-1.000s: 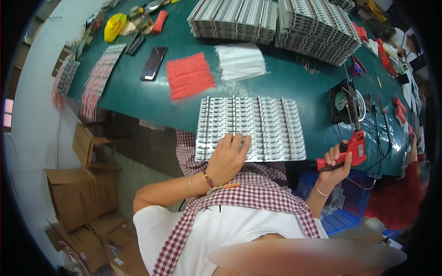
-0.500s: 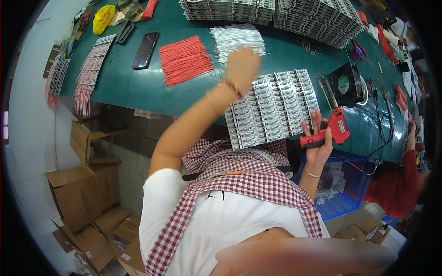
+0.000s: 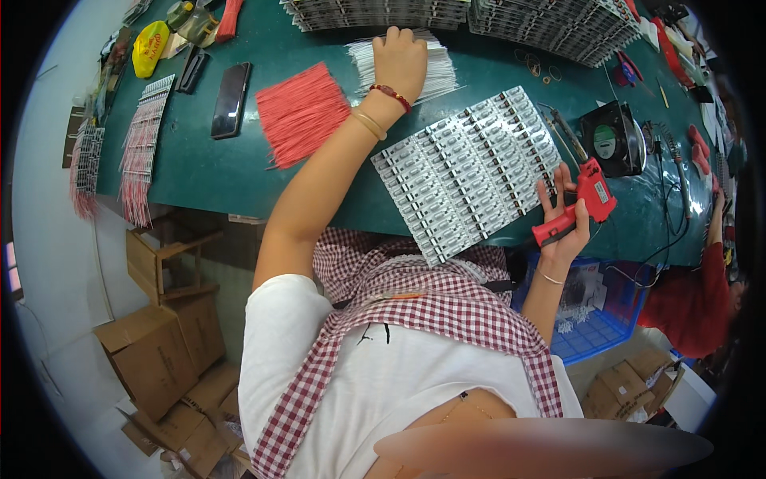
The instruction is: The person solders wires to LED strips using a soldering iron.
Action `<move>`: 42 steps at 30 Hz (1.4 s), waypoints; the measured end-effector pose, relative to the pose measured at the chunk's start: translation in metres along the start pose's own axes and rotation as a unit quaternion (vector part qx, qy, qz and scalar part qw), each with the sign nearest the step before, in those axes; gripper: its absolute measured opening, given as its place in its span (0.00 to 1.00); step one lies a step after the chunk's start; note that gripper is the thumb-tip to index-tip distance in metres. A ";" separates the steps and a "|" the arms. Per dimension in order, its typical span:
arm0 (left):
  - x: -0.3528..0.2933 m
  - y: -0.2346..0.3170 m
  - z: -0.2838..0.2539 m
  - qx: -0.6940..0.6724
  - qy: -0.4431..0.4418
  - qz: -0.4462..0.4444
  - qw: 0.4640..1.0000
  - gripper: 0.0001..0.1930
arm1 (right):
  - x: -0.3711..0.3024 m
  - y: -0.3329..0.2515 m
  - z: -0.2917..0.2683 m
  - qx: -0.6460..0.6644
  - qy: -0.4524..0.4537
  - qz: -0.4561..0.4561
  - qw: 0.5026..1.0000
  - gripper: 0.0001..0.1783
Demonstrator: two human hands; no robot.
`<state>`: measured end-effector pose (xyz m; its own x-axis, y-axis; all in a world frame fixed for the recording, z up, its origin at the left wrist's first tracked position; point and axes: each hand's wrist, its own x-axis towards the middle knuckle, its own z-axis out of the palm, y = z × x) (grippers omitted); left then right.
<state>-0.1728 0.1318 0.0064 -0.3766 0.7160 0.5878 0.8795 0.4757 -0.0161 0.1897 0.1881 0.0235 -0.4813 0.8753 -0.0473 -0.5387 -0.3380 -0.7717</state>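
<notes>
My left hand is curled down over a pile of white wires. Its fingers are bent and closed; the fingertips are hidden, so what they pinch does not show. My right hand grips a red soldering gun, whose long thin tip points away from me. Some of that hand's fingers rest by the right edge of a panel of small circuit boards. The panel lies tilted near the table's front edge, between my hands. Left of the white pile lies a pile of red wires.
Stacked board panels stand at the back. A black phone and wired panels lie to the left. On the right are a black fan and cables. A blue crate sits below, near another person's red sleeve.
My left hand has moved farther away, deeper over the white wires. The panel has turned counter-clockwise. My right hand, with the soldering gun, has shifted slightly right in the picture.
</notes>
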 end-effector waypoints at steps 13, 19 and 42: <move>-0.005 0.011 -0.108 -0.583 0.033 -0.205 0.785 0.09 | -0.058 -0.005 0.019 0.074 0.029 0.055 0.995 0.16; -0.131 0.011 -0.191 -0.512 -0.496 -0.118 0.692 0.04 | -0.051 0.003 0.014 0.071 0.036 0.054 0.995 0.17; -0.144 -0.008 -0.190 -0.323 -0.092 -0.119 0.935 0.11 | -0.033 -0.027 0.037 -0.036 -0.025 0.063 0.997 0.18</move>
<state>-0.0704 -0.0719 0.0755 -0.5746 0.7334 0.3634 0.7352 0.2673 0.6230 0.1951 0.1555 0.0692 -0.5771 0.8084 -0.1159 -0.4222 -0.4168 -0.8050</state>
